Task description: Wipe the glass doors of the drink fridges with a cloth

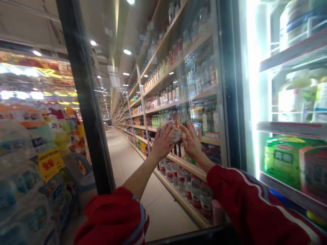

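Observation:
A crumpled pale cloth [176,133] is pressed against the glass door [199,68] of a lit cooler, about chest high. My left hand [162,142] covers the cloth's left part with its fingers curled over it. My right hand [192,140] lies against the glass at the cloth's right edge, fingers stretched upward and close together. Both arms reach forward in red sleeves with striped trim; the left sleeve is pushed up to the elbow.
The door's black frame [85,102] runs down the left and another black post [230,85] on the right. Through the glass a long aisle of bottle shelves [163,95] recedes. Inside the cooler, green packs [281,160] and white tubs [293,98] sit on shelves. Stacked bottled water [25,177] stands left.

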{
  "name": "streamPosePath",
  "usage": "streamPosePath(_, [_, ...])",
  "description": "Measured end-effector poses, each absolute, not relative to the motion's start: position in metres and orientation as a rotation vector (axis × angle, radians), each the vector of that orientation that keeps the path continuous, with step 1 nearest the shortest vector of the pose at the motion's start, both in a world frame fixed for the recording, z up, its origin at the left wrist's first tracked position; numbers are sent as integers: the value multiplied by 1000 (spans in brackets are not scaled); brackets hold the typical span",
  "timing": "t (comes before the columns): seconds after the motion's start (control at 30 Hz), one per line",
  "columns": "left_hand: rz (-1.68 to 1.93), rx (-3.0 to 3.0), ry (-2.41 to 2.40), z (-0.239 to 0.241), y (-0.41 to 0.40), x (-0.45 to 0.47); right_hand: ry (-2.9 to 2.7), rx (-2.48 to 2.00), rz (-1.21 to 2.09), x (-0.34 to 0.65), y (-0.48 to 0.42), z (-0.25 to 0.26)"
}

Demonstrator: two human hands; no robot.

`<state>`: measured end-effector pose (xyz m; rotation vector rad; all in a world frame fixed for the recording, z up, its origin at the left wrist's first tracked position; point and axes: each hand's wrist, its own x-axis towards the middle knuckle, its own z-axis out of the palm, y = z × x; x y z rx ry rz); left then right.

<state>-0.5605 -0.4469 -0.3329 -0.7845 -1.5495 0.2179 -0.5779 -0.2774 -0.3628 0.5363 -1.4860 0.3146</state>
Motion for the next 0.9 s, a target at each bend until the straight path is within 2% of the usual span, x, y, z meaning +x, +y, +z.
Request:
streamPosePath(0.13, [150,-906,-1529,-330,-464,-556,-1482,763,329,-572,-300,-357])
streamPosePath(0.23, [141,-956,-1578,-330,-489,-547,-1529,719,286,-569,-314,-355])
streamPosePath(0.43, [-13,-605,-1568,-332,-511,-549,-1552,541,219,-558,-339,-347])
streamPosePath(0.67, [49,-500,-1611,-336,-503,-558,-1576,748,52,-563,-347,-342])
streamPosePath(0.9, [113,-461,-1566,-337,-502,-557,-1522,350,307,-584,-287,-340])
